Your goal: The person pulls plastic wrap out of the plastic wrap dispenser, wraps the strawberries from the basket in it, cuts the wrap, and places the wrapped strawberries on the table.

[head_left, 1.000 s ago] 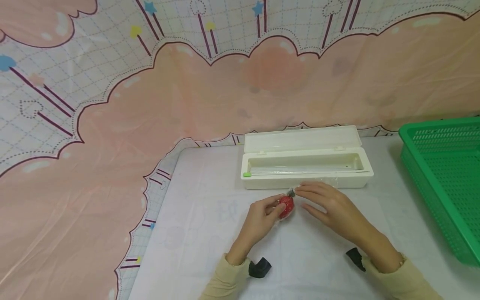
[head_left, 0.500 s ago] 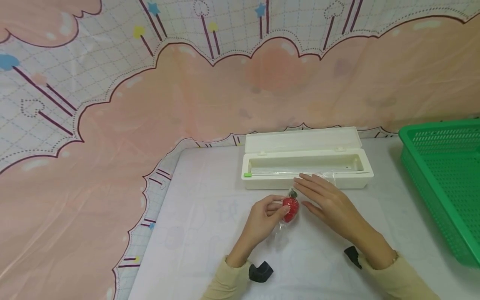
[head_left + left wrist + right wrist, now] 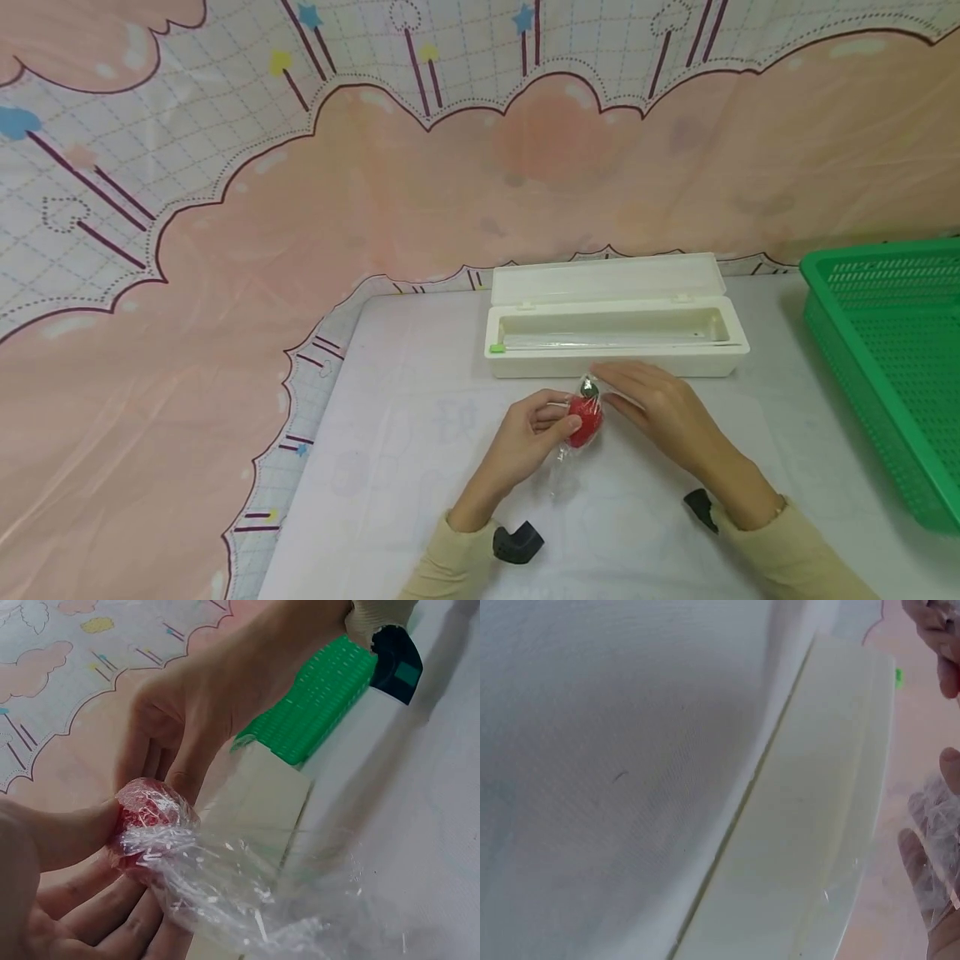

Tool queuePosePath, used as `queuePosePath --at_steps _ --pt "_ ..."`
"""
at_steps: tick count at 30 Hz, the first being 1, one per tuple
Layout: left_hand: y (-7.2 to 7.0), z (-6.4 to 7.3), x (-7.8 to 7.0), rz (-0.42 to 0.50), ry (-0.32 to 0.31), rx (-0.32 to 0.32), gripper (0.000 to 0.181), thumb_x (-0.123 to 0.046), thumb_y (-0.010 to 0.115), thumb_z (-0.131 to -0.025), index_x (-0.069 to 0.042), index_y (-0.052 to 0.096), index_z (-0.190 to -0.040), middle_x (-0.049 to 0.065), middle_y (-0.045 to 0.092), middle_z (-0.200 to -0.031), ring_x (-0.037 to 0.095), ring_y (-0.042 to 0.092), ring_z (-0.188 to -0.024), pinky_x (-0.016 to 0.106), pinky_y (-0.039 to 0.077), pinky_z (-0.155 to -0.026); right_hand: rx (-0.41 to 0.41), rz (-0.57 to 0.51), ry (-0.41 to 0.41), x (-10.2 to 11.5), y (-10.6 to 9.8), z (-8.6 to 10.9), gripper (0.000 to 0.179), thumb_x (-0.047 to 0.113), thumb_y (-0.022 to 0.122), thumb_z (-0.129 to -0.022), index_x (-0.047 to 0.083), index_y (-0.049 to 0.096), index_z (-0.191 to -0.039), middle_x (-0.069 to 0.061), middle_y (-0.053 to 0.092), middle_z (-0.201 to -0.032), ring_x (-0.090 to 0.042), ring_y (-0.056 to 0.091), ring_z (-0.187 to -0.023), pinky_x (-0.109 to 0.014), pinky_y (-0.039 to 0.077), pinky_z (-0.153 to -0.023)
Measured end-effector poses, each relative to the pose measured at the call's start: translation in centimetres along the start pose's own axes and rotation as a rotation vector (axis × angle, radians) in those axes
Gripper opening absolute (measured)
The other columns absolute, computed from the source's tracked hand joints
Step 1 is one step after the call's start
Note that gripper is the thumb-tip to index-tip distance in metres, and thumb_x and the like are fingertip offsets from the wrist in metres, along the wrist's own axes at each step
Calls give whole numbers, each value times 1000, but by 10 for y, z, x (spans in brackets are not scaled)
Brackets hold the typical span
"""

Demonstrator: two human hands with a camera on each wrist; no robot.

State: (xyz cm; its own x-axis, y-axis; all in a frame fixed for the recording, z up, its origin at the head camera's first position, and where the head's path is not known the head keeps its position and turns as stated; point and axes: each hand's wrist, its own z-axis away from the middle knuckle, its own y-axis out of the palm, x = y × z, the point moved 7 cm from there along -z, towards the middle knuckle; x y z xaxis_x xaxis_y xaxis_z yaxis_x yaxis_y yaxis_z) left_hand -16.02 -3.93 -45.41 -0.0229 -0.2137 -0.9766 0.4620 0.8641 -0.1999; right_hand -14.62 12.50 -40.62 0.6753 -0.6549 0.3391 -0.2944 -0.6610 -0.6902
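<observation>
A red strawberry-shaped piece with a green leafy top (image 3: pixel 586 417) is wrapped in clear film, in the head view. My left hand (image 3: pixel 525 433) grips it between thumb and fingers. In the left wrist view, loose clear film (image 3: pixel 247 892) trails from the red piece (image 3: pixel 154 806). My right hand (image 3: pixel 667 412) is beside the green top, fingers extended and fingertips close to the film. The right wrist view shows crumpled film (image 3: pixel 937 817) at the fingers, with thumb and finger apart; part of this hand lies outside that view.
Behind the hands stands a long white cling film box (image 3: pixel 615 364) with its lid raised and a green slider (image 3: pixel 497 348) at its left end. A green mesh basket (image 3: pixel 862 350) stands at the right. White cloth (image 3: pixel 405 375) covers the table.
The red piece has shifted slightly right and turned, its green top showing more. My right hand rose, then lowered and came nearer to the film at the green top.
</observation>
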Motion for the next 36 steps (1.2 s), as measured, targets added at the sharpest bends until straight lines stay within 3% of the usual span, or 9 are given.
queuePosePath --at_steps 12,19,27,32,36 --pt "0 1 -7 89 7 3 35 -12 69 -94 -1 61 -126 19 69 -119 25 69 -107 25 58 -85 -18 -59 141 -11 5 0 35 -4 84 -70 5 77 -103 -3 76 -97 -18 69 -92 -33 58 -79" --pt "-2 0 -10 136 29 -35 35 -9 69 -93 1 61 -125 21 67 -122 28 70 -107 26 58 -84 -24 -133 218 -14 10 1 32 -9 84 -69 4 78 -98 -1 70 -95 -13 59 -86 -15 51 -72" --pt "-4 -3 -12 193 41 -107 33 -7 72 -90 3 63 -121 23 69 -116 25 71 -104 26 58 -84 5 -274 320 -18 18 4 29 -11 78 -76 2 76 -102 -2 69 -96 -10 64 -82 -21 58 -69" --pt "-6 -3 -16 126 115 -160 31 -8 73 -90 1 66 -118 16 68 -116 17 66 -101 28 53 -95 29 -359 346 -18 23 6 29 -13 76 -76 -1 75 -103 -4 70 -95 -8 66 -88 -21 59 -73" --pt "-5 -3 -17 118 135 -189 31 -10 73 -90 1 67 -118 17 68 -113 17 66 -98 28 53 -94 52 -411 356 -17 25 6 30 -14 75 -77 -2 74 -104 -5 71 -97 -5 65 -91 -20 58 -76"
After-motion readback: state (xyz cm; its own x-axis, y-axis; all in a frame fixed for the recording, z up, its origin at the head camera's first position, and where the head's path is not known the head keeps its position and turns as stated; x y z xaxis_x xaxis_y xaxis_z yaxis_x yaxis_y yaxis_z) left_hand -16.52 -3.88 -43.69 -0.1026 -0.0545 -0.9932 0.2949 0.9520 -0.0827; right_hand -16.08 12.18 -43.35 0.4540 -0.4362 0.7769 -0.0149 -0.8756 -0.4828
